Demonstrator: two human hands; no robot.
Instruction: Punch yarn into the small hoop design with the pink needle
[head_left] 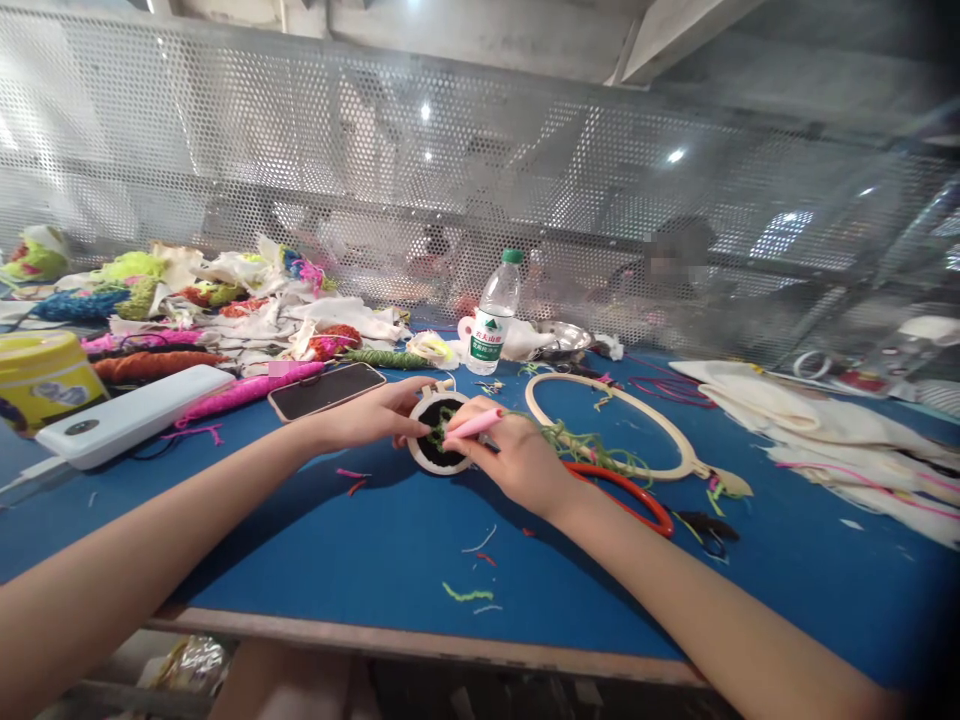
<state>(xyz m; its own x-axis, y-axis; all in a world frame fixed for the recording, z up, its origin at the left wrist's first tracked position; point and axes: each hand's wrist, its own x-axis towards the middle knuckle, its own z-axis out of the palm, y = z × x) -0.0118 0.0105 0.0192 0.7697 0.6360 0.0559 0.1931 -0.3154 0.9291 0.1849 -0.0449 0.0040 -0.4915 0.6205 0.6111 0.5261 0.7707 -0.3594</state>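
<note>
My left hand (379,413) is closed on the left rim of a small round embroidery hoop (442,468), thumb over its edge. Black cloth is stretched inside the hoop, with green yarn stitches (442,425) near its middle. A pink-handled punch needle (476,424) is pinched in my right hand (517,455), its tip down at the cloth and hidden by the fingers. Loose green yarn (592,448) lies just beyond my right wrist. Next to it are a large oval-looking wooden hoop (679,440) and red-orange handled scissors (645,502), partly covered by my forearm.
A water bottle (495,318) stands behind the hoop. At left lie a phone (327,391), a white power bank (139,412), a yellow tub (45,385) and heaped yarn and cloth (247,300). White fabric (817,420) lies right. A perforated metal screen (420,170) rises behind.
</note>
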